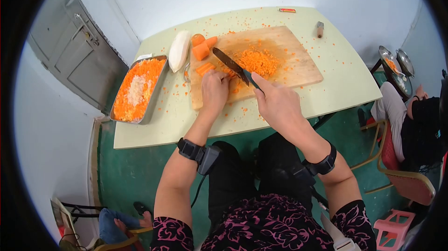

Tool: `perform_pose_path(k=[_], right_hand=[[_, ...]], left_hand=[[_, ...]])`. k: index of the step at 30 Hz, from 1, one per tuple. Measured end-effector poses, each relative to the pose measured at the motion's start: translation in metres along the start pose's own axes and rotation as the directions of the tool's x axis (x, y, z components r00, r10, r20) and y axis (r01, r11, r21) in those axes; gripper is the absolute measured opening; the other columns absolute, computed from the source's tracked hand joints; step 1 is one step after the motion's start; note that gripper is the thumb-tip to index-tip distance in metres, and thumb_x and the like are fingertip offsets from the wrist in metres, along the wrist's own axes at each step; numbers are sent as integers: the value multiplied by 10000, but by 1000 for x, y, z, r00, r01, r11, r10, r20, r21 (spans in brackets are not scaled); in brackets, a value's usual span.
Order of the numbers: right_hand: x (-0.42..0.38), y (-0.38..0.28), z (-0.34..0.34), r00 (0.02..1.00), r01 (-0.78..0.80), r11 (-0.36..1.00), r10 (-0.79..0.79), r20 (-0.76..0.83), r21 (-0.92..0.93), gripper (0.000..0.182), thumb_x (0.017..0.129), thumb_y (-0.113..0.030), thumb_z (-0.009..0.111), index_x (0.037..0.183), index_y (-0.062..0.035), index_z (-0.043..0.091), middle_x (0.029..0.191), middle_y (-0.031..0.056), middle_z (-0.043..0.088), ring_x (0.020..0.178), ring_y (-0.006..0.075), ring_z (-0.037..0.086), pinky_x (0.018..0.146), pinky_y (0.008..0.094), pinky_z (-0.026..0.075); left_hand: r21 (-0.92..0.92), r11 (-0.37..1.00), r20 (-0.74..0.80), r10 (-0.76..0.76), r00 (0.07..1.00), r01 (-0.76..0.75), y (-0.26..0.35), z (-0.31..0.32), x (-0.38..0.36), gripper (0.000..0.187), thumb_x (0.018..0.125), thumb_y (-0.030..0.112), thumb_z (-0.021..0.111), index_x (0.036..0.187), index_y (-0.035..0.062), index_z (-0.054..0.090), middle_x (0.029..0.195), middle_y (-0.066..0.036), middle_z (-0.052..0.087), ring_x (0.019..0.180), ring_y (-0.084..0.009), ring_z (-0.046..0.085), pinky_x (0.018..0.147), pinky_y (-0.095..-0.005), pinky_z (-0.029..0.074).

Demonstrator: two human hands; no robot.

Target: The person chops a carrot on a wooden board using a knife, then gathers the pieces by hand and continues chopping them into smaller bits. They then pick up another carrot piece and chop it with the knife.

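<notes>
My right hand point(281, 106) is wrapped round the dark handle of a kitchen knife point(229, 62), its blade slanting up and left over the wooden cutting board point(298, 66). Close to the blade, my left hand point(215, 91) has its fingers curled down on carrot pieces point(232, 74), mostly hidden under the fingertips. Finely chopped carrot point(258, 61) is heaped to the right of the blade. Thick carrot sticks point(205, 68) lie just beyond my left hand. Larger carrot chunks point(201, 51) rest at the board's upper left corner.
A peeled white radish point(179, 51) lies left of the board, beside a metal tray point(159, 82) of chopped carrot with a pale heap on top. A lighter point(287, 10) and a small brownish object point(320, 29) sit farther back. Seated people are at right and lower left.
</notes>
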State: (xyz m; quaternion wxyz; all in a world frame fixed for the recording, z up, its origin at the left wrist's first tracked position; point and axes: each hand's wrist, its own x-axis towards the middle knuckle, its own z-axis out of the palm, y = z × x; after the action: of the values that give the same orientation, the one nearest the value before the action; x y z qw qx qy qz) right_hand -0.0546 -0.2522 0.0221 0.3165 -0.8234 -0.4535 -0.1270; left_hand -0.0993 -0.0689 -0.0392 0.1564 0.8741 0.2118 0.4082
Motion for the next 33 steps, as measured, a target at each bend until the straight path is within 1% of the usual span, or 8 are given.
perform_pose_path(k=[4, 10, 13, 16, 22, 25, 28, 33], right_hand=[[1, -7, -9, 998, -51, 999, 51, 40, 1, 322, 827, -143, 587, 1144, -89, 588, 635, 155, 592, 578, 318, 584, 515, 418, 447], [-2, -3, 8, 999, 26, 997, -28, -29, -68, 317, 829, -143, 584, 1143, -101, 590, 692, 165, 607, 601, 320, 589, 525, 422, 454], [1, -7, -5, 998, -53, 998, 53, 16, 19, 322, 830, -153, 583, 1147, -102, 586, 686, 166, 607, 596, 328, 588, 540, 423, 464], [-3, 2, 14, 991, 69, 997, -71, -110, -26, 326, 833, -157, 579, 1154, -98, 580, 641, 166, 593, 572, 335, 579, 538, 422, 464], [-2, -5, 1, 998, 35, 998, -33, -60, 44, 332, 834, -143, 540, 1150, -46, 566, 579, 157, 566, 529, 320, 587, 483, 412, 462], [-3, -1, 16, 994, 79, 996, -82, -68, -39, 330, 832, -145, 544, 1146, -45, 567, 586, 157, 569, 531, 319, 587, 484, 408, 464], [3, -4, 4, 999, -4, 1000, 3, 46, 28, 331, 830, -142, 545, 1147, -47, 568, 601, 159, 575, 535, 319, 586, 483, 407, 463], [-1, -3, 10, 996, 46, 999, -48, -71, -28, 301, 845, -153, 563, 1136, -83, 588, 599, 147, 578, 538, 316, 572, 522, 397, 461]], left_hand=[[-79, 994, 43, -70, 997, 73, 1, -1, 2, 79, 696, 42, 666, 743, -21, 676, 722, -185, 573, 755, -343, 548, 695, -409, 438], [-64, 994, 59, -89, 994, 93, -1, -1, 6, 91, 686, 49, 678, 747, -19, 676, 718, -187, 574, 752, -342, 554, 685, -409, 439], [-73, 993, 56, -93, 994, 97, -6, 3, 5, 96, 682, 56, 684, 742, -18, 675, 713, -184, 574, 751, -339, 555, 682, -408, 439], [-107, 988, 50, -105, 993, 110, -5, 3, 4, 91, 686, 58, 681, 738, -17, 676, 714, -183, 574, 748, -339, 557, 679, -407, 441], [-56, 995, 56, -80, 995, 83, -6, 2, 4, 99, 703, 65, 676, 769, -9, 684, 720, -182, 590, 708, -326, 574, 650, -391, 450], [-35, 997, 53, -70, 996, 72, -7, 2, 5, 122, 717, 84, 688, 807, 1, 691, 719, -174, 616, 641, -301, 598, 601, -362, 463], [-28, 998, 41, -59, 997, 60, -7, 1, 3, 117, 717, 82, 685, 805, 4, 692, 720, -168, 617, 644, -299, 599, 604, -362, 463], [-22, 999, 34, -28, 999, 29, -7, 1, 5, 106, 716, 78, 685, 788, 2, 690, 722, -162, 620, 646, -293, 601, 610, -362, 466]])
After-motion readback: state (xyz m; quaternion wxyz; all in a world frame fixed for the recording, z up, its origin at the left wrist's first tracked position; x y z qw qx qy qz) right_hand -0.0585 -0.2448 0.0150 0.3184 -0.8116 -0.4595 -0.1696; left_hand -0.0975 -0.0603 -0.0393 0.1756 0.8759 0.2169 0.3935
